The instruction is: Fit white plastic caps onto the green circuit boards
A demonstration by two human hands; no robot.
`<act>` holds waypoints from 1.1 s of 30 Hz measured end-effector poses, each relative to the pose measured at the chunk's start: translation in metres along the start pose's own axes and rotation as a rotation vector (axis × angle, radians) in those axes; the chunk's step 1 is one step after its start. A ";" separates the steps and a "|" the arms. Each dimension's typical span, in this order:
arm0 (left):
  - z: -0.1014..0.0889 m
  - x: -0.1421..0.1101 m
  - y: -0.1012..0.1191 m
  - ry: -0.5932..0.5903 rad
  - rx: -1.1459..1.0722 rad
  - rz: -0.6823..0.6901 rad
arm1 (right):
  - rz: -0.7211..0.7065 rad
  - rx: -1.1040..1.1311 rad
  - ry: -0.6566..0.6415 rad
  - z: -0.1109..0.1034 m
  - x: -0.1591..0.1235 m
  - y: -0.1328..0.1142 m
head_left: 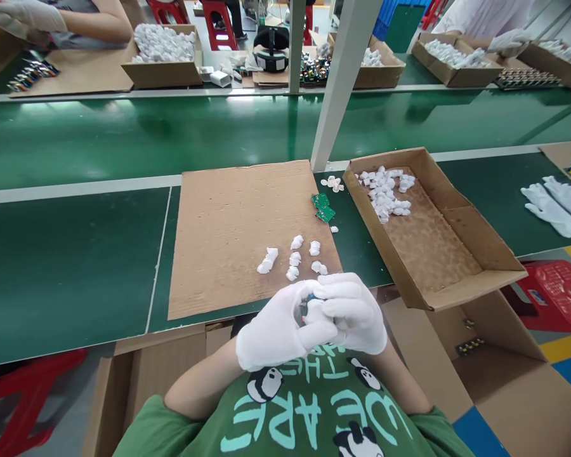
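Observation:
Both my hands wear white gloves and meet close to my chest, below the table's front edge. My left hand [278, 330] and my right hand [354, 314] are closed together around a small part [306, 306] with a dark and red bit showing between the fingers. Just beyond them, several small white plastic pieces [292, 259] lie on a flat cardboard sheet [228, 235]. Two small green circuit boards [323, 207] rest at the sheet's right edge.
An open cardboard box [457, 254] holding several white pieces [385, 190] stands to the right. A white post [345, 82] rises behind the sheet. Spare white gloves [554, 206] lie far right. Other people's gloved hands work at boxes across the green belt [171, 133]. Cartons sit under the table.

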State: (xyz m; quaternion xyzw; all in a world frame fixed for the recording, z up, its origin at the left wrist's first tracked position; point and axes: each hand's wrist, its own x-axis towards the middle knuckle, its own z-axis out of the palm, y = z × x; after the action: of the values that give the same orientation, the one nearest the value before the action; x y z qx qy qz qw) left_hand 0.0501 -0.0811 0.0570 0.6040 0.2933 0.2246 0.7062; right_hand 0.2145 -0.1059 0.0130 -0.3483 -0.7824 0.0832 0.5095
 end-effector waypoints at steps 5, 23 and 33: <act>0.000 -0.005 -0.004 0.038 -0.034 -0.052 | -0.098 -0.080 -0.158 -0.006 0.006 0.003; 0.006 -0.007 -0.017 -0.097 -0.604 -0.100 | -0.147 -0.120 0.063 0.000 -0.012 0.002; 0.004 -0.004 -0.009 -0.092 -0.360 -0.081 | -0.091 -0.074 -0.010 -0.002 -0.006 0.000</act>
State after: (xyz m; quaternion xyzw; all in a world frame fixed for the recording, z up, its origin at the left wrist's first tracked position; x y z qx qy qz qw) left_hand 0.0492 -0.0881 0.0491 0.4653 0.2398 0.2171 0.8239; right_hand 0.2173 -0.1102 0.0092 -0.3305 -0.8025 0.0328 0.4957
